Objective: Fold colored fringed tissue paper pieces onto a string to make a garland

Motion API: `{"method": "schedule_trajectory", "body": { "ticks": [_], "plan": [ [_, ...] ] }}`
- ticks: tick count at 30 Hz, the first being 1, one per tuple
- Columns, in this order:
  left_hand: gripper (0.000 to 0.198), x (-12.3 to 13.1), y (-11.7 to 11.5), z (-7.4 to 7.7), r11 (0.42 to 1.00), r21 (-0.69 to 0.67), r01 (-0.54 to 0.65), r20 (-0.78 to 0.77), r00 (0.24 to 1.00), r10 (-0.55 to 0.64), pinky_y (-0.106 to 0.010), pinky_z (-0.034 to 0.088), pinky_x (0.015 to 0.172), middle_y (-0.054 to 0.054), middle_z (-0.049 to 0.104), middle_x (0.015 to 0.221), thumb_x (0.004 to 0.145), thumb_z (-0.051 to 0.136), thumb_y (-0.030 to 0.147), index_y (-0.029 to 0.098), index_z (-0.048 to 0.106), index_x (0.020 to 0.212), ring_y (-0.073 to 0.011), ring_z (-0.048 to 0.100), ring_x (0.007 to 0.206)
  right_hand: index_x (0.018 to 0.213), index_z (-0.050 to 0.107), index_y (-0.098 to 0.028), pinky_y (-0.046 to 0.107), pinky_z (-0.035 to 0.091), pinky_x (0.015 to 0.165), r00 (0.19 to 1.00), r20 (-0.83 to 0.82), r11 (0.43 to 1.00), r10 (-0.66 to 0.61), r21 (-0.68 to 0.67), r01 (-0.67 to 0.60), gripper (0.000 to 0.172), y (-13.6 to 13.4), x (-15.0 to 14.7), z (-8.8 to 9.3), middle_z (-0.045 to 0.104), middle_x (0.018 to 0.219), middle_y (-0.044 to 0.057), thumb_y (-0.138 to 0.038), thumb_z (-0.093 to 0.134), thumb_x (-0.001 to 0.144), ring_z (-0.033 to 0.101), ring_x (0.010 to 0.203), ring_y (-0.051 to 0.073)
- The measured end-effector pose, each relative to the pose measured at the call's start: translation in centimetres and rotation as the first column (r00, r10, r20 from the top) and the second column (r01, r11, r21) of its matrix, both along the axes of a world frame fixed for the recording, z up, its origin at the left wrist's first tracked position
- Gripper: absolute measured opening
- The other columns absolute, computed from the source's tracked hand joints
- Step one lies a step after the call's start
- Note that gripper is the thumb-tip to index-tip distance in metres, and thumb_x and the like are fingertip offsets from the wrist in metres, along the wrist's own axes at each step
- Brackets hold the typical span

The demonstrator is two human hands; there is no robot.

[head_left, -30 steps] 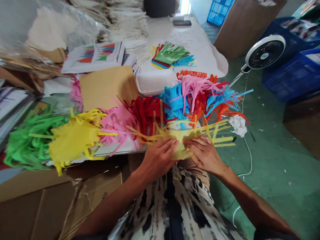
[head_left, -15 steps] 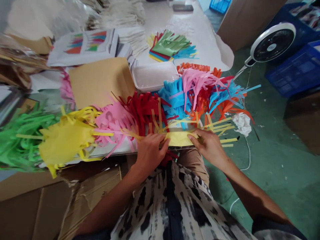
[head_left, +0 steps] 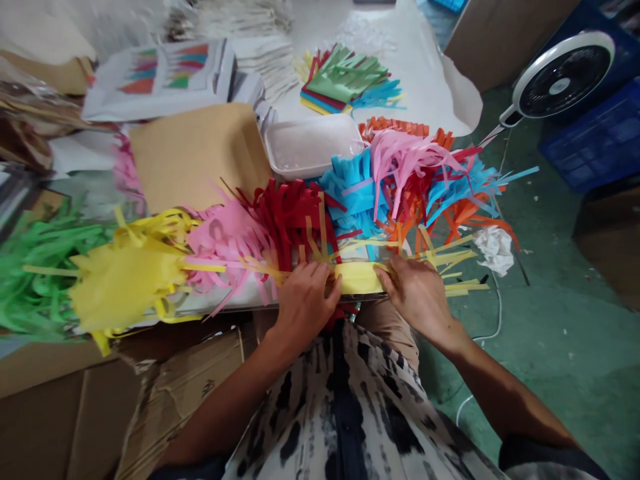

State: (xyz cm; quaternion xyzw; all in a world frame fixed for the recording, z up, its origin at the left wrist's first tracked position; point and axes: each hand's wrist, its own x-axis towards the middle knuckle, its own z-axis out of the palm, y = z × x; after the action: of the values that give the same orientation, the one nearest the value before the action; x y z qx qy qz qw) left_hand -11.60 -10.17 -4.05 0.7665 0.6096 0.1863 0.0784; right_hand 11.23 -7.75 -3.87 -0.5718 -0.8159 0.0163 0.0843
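Between my two hands, at the table's near edge, a yellow tissue-paper fringe (head_left: 358, 278) is stretched flat, its cut strips fanning out at both sides. My left hand (head_left: 306, 293) pinches its left end, thumb toward the middle. At the right end my right hand (head_left: 416, 291) is closed the same way; the fingertips are partly hidden. Just beyond lie a dark red fringe (head_left: 295, 217) and a blue fringe (head_left: 353, 190). To the left are a pink fringe (head_left: 230, 240), a yellow fringe pile (head_left: 127, 287) and a green one (head_left: 45, 267).
Behind the fringes stand a white plastic tray (head_left: 313, 145) and a brown cardboard piece (head_left: 197, 157). Pink fringe (head_left: 410, 157) and orange fringe hang toward the right edge. A white fan (head_left: 565, 77) and blue crates (head_left: 600, 143) are off to the right. Cardboard (head_left: 185, 393) sits below left.
Both hands keep hold of the yellow fringe, which looks a little flatter between them. The view has shifted slightly; the fringes on the table look unchanged.
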Motion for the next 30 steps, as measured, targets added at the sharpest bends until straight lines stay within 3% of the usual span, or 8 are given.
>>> {"method": "schedule_trajectory", "body": {
  "ticks": [2, 8, 12, 16, 21, 25, 27, 30],
  "plan": [
    [0.007, 0.0, -0.1, 0.0, 1.0, -0.003, -0.005, 0.058, 0.998, 0.005, -0.038, 0.052, 0.078, -0.006, 0.069, 0.093, 0.095, 0.066, 0.023, 0.018, 0.064, 0.099, -0.0258, 0.066, 0.09, 0.103, 0.066, -0.018, 0.037, 0.039, 0.072, 1.0, 0.016, 1.0, 0.001, 0.022, -0.001, 0.036, -0.1, 0.0, -0.1, 0.073, 0.079, 0.01, -0.046, 0.044, 0.108, 0.067, 0.071, 0.027],
    [0.037, -0.3, -0.7, 0.7, 0.986, 0.157, 0.057, 0.188, 0.978, -0.087, -0.042, 0.055, 0.101, -0.012, 0.066, 0.123, 0.094, 0.065, 0.017, 0.019, 0.063, 0.131, -0.027, 0.063, 0.116, 0.101, 0.066, -0.018, 0.036, 0.039, 0.071, 1.0, 0.008, 0.999, 0.03, -0.029, -0.03, 0.034, 0.4, 0.6, -0.7, 0.072, 0.08, 0.009, -0.047, 0.047, 0.108, 0.068, 0.075, 0.027],
    [0.047, 0.5, -1.4, 0.9, 0.941, 0.28, 0.191, 0.055, 0.975, -0.215, -0.056, 0.035, 0.125, -0.013, 0.063, 0.146, 0.098, 0.064, 0.026, 0.019, 0.057, 0.145, -0.032, 0.052, 0.142, 0.098, 0.065, -0.019, 0.035, 0.039, 0.071, 0.999, -0.012, 0.998, 0.035, -0.051, -0.036, 0.035, 0.6, 0.6, -0.7, 0.073, 0.081, 0.009, -0.047, 0.046, 0.108, 0.067, 0.075, 0.026],
    [0.061, 1.7, -2.3, -0.2, 0.898, 0.195, 0.394, -0.092, 0.919, -0.383, -0.054, 0.021, 0.134, -0.013, 0.055, 0.159, 0.105, 0.055, 0.045, 0.014, 0.045, 0.157, -0.0293, 0.043, 0.154, 0.099, 0.066, -0.019, 0.036, 0.038, 0.07, 1.0, -0.005, 0.999, 0.023, -0.025, -0.023, 0.034, 0.4, 0.2, -0.6, 0.073, 0.08, 0.01, -0.045, 0.047, 0.107, 0.066, 0.072, 0.026],
    [0.067, 1.7, -3.3, -1.7, 0.925, 0.079, 0.371, -0.138, 0.923, -0.359, -0.055, 0.03, 0.131, -0.017, 0.048, 0.163, 0.105, 0.051, 0.053, 0.011, 0.047, 0.157, -0.0323, 0.04, 0.156, 0.108, 0.067, -0.018, 0.04, 0.038, 0.078, 0.999, 0.023, 0.997, -0.021, 0.068, 0.02, 0.027, 1.2, 1.7, -0.1, 0.075, 0.083, 0.011, -0.04, 0.052, 0.105, 0.067, 0.08, 0.029],
    [0.062, 1.6, -3.6, -1.7, 0.929, 0.064, 0.366, -0.126, 0.926, -0.356, -0.058, 0.032, 0.129, -0.016, 0.047, 0.164, 0.103, 0.055, 0.05, 0.018, 0.05, 0.156, -0.0335, 0.037, 0.157, 0.122, 0.067, -0.017, 0.051, 0.037, 0.093, 0.992, -0.012, 0.954, -0.128, 0.273, 0.126, 0.029, 0.5, 3.6, 1.2, 0.075, 0.116, 0.019, -0.032, 0.049, 0.106, 0.063, 0.111, 0.037],
    [0.06, 1.7, -3.6, -1.5, 0.931, 0.061, 0.361, -0.117, 0.929, -0.352, -0.06, 0.031, 0.129, -0.017, 0.046, 0.164, 0.103, 0.057, 0.048, 0.02, 0.051, 0.156, -0.0341, 0.037, 0.157, 0.136, 0.062, -0.02, 0.054, 0.037, 0.1, 0.997, -0.064, 0.951, -0.038, 0.305, 0.055, 0.035, -0.9, 3.4, 1.4, 0.071, 0.133, 0.017, -0.026, 0.052, 0.103, 0.06, 0.122, 0.038],
    [0.056, 1.9, -3.6, -1.3, 0.932, 0.045, 0.36, -0.116, 0.929, -0.353, -0.067, 0.026, 0.129, -0.018, 0.046, 0.164, 0.103, 0.058, 0.045, 0.021, 0.054, 0.153, -0.0349, 0.038, 0.157, 0.147, 0.057, -0.024, 0.049, 0.041, 0.106, 0.959, -0.112, 0.946, 0.259, 0.233, -0.228, 0.047, -3.4, 2.1, 0.6, 0.071, 0.139, 0.01, -0.019, 0.057, 0.1, 0.063, 0.126, 0.03]
  ]
}}
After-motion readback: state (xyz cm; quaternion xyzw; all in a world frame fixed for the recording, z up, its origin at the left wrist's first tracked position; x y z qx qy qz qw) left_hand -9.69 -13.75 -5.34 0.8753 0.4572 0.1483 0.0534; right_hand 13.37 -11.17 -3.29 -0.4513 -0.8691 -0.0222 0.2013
